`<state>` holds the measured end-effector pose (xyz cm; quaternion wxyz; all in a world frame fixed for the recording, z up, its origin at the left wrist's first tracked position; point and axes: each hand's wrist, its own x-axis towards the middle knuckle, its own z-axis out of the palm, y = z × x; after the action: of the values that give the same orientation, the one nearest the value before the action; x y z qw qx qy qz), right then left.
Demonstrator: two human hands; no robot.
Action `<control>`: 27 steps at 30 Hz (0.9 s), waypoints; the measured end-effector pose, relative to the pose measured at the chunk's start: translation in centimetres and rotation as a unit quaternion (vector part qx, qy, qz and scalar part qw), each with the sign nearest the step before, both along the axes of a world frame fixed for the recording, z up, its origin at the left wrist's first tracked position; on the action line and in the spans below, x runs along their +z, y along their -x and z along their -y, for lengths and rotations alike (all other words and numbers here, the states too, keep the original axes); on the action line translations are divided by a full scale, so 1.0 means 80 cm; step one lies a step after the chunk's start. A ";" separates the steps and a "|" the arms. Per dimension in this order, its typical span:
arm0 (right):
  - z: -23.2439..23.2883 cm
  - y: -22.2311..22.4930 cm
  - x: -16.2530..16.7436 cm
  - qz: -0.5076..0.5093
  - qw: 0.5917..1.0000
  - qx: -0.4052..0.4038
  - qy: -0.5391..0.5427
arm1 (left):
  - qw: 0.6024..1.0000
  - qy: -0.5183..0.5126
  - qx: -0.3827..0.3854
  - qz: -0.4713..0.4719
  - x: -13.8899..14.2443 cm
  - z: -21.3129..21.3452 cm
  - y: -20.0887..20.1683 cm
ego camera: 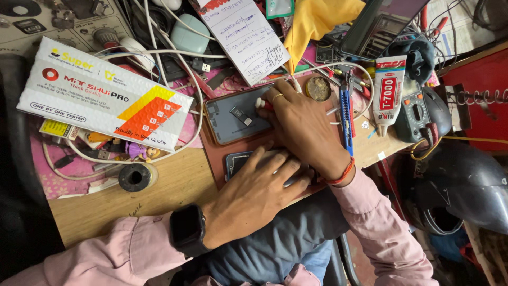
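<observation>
Head view: left hand (253, 191) lying flat, fingers spread, pressing down on a dark phone (239, 160) on the brown mat (211, 156). Right hand (302, 127) pinching a small red-and-white tool (261, 104) against a grey phone frame (235, 115) just above. Glue tube (388, 89) lying nearby.

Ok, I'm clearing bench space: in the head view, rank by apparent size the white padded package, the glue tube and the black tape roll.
1. White padded package, by far the largest.
2. Glue tube.
3. Black tape roll, smallest, though near the glue tube in area, so that order is unsure.
</observation>
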<state>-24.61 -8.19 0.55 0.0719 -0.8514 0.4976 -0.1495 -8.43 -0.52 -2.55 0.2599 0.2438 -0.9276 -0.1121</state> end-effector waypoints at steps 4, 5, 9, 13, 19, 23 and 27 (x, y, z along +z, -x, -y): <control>-0.007 0.003 -0.002 0.030 0.999 -0.018 0.015 | 1.000 -0.023 -0.005 -0.013 0.002 0.001 0.001; -0.008 0.003 -0.003 0.023 0.999 -0.019 0.019 | 1.000 -0.021 -0.002 -0.017 0.003 0.001 0.002; -0.007 0.003 -0.006 -0.011 0.999 -0.001 0.043 | 1.000 -0.023 -0.003 -0.009 0.007 0.002 0.003; -0.004 0.000 -0.008 -0.042 0.999 -0.025 0.023 | 1.000 -0.017 0.001 -0.013 0.008 0.002 0.002; -0.007 0.005 -0.001 0.009 1.000 -0.009 0.019 | 1.000 -0.015 0.004 -0.018 0.008 0.003 0.002; -0.007 0.005 0.000 -0.038 0.999 -0.014 0.005 | 1.000 -0.015 0.004 -0.019 0.009 0.002 0.002; -0.003 0.002 -0.004 -0.063 0.996 0.017 0.062 | 1.000 -0.013 0.000 -0.013 0.009 0.002 0.002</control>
<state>-24.75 -7.92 0.27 -0.0096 -0.8701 0.4768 -0.1246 -8.57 -0.72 -1.86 0.2685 0.2456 -0.9227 -0.1276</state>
